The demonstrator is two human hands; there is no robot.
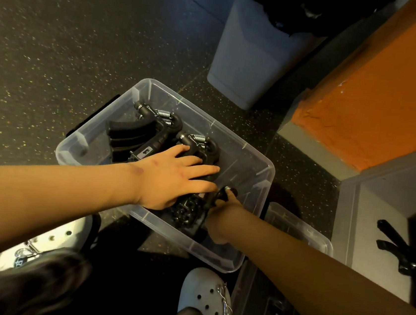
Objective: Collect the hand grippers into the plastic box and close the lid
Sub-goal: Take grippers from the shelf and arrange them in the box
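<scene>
A clear plastic box (249,159) stands open on the dark floor in front of me. Several black hand grippers with steel springs lie inside it; one (151,122) rests at the far left, another (203,145) beside it. My left hand (176,179) lies flat, fingers spread, on top of the grippers in the middle of the box. My right hand (224,211) reaches down into the near right part and is closed around a black hand gripper (190,212). The clear lid (300,227) lies on the floor to the right of the box. One more hand gripper (396,247) lies on the grey ledge at right.
A grey bin (249,56) stands behind the box. An orange padded block (380,91) on a grey base rises at the right. My white clogs (205,297) are close to the box's near edge. Speckled floor spreads out to the left.
</scene>
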